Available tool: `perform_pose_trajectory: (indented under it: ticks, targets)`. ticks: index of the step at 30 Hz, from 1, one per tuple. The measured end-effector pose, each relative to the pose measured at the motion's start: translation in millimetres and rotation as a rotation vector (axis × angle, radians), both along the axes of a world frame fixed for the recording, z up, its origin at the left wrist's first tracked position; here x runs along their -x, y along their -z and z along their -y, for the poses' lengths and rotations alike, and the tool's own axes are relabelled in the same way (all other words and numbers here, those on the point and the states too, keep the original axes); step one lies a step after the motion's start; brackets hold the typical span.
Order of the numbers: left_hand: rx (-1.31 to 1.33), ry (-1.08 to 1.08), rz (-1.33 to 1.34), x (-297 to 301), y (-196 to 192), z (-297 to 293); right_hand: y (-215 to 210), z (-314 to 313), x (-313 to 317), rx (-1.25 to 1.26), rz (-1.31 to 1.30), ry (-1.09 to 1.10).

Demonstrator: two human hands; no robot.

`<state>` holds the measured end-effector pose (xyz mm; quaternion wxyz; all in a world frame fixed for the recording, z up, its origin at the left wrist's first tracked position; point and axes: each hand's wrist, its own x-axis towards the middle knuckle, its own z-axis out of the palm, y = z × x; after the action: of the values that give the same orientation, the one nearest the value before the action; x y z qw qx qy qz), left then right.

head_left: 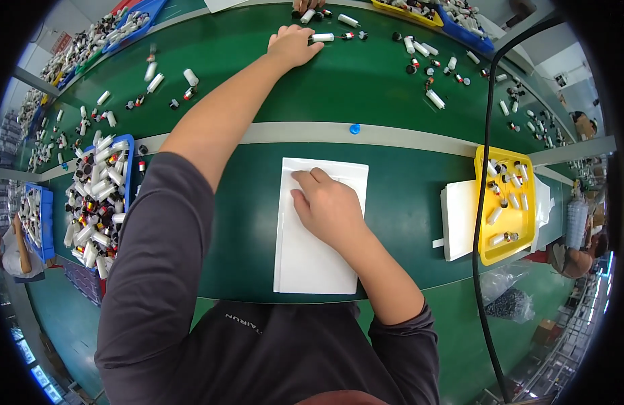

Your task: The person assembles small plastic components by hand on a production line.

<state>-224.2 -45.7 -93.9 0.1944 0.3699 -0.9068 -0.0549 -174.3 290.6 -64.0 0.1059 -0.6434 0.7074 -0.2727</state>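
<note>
My left hand [293, 47] reaches far across the green work surface. Its thumb and fingers are closed about the left end of a white cylindrical part [323, 38], which has a red-and-black piece [346, 35] beside its right end. My right hand [331, 206] lies on a white pad [315, 266] in front of me, fingers apart and a little bent. Nothing shows between them; what lies under the palm is hidden.
A blue bin [130, 152] heaped with white cylinders stands at left. On the right are a yellow tray [484, 251] of parts, a white stack [458, 219] and a hanging black cable [486, 135]. Another person's hand [308, 5] shows at the far edge.
</note>
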Motion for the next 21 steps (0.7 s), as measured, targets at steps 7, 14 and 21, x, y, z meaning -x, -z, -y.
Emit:
perform_pose_trajectory:
  ticks: [7,14,21]
  targets:
    - [-0.255,0.219,-0.713,-24.1,-12.0,-14.7,-2.2,3.1,2.9,0.016,0.018,-0.040]
    - [-1.360,-0.001,-1.118,-118.5,-120.0,-159.3,-4.6,2.7,3.5,-0.074,0.069,-0.038]
    - [-1.475,0.218,-0.837,-175.0,-74.4,-176.7,-6.7,1.3,-2.5,-0.136,0.007,-0.016]
